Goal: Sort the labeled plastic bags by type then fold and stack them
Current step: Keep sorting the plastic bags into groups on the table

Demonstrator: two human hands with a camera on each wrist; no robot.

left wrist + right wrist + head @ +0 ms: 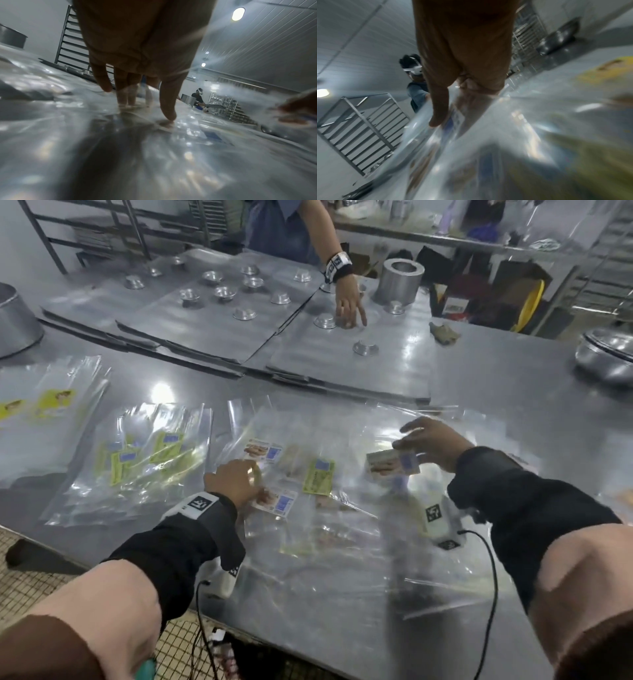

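Note:
A loose heap of clear labelled bags [308, 508] lies on the steel table [513, 392]; white-and-blue labels and one green label [318, 475] show in it. My left hand [239, 479] rests on the heap with straight fingers, the fingertips [169, 117] pressing the film. My right hand [407, 440] holds a clear bag with a white-and-blue label [394, 462] raised above the heap. In the right wrist view the hand [452, 119] pinches it, thumb on top and fingers under the film. A pile of green-labelled bags [147, 453] lies to the left, and yellow-labelled bags [44, 402] sit further left.
Flat metal trays [212, 337] with several small metal cups [224, 292] cover the far half of the table, where another person's hand [349, 302] reaches in. A metal cylinder [399, 280], a bowl [606, 354] at right and a large pot [13, 320] at left stand around.

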